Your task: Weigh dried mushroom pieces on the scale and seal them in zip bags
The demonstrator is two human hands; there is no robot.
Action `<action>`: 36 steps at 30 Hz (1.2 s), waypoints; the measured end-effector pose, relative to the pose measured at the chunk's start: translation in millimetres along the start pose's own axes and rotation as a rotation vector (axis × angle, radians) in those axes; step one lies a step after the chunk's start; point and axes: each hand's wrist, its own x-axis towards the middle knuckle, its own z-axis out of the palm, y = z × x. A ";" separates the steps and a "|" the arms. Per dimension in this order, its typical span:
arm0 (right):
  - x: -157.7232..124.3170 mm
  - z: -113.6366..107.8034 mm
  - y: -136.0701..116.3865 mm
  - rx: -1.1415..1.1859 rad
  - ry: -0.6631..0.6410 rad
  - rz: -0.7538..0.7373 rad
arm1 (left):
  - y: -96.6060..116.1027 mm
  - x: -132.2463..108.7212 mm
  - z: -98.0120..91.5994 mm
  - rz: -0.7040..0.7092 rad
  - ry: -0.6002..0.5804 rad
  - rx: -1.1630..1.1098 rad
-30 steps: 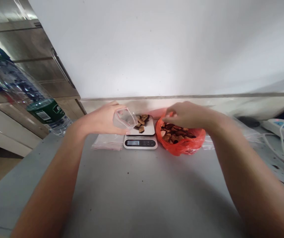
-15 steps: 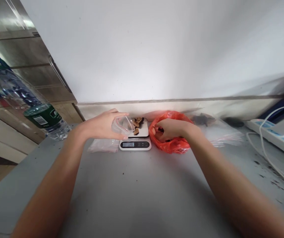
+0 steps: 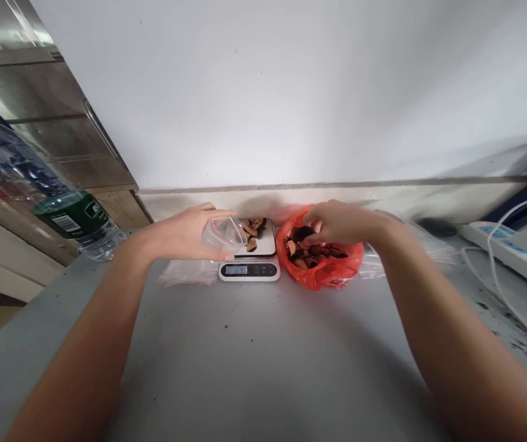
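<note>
My left hand is closed around a clear zip bag, its mouth turned to the right over a white digital kitchen scale. Several brown dried pieces lie at the bag's mouth over the scale's plate; whether they are inside the bag is hard to tell. The scale's display shows the digits 9 and 6. At the right, my right hand is over an open red plastic bag full of brown, curled dried pieces. Its fingertips pinch a dark dried piece.
Flat clear zip bags lie left of the scale, and more clear bags are right of the red bag. A large plastic bottle stands at the left. A power strip with white cables is at the right, near dark crumbs. A white wall rises behind.
My right hand has lifted and moved right from inside the red bag, uncovering the pieces and a dark one at the fingertips. My left hand still holds the zip bag on the scale.
</note>
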 end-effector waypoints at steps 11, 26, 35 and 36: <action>-7.6 -3.5 4.5 -0.131 -0.151 0.235 | 4.0 -0.4 -2.6 -0.020 0.003 0.000; 13.5 19.5 -1.3 -0.009 -0.061 0.244 | 2.1 -0.6 -0.5 -0.058 -0.011 -0.007; 13.2 12.8 8.9 -0.001 0.020 0.207 | 1.7 0.0 -1.6 -0.070 -0.008 -0.008; 11.8 10.4 7.9 -0.005 0.022 0.220 | 1.1 0.7 -1.5 -0.071 -0.004 -0.005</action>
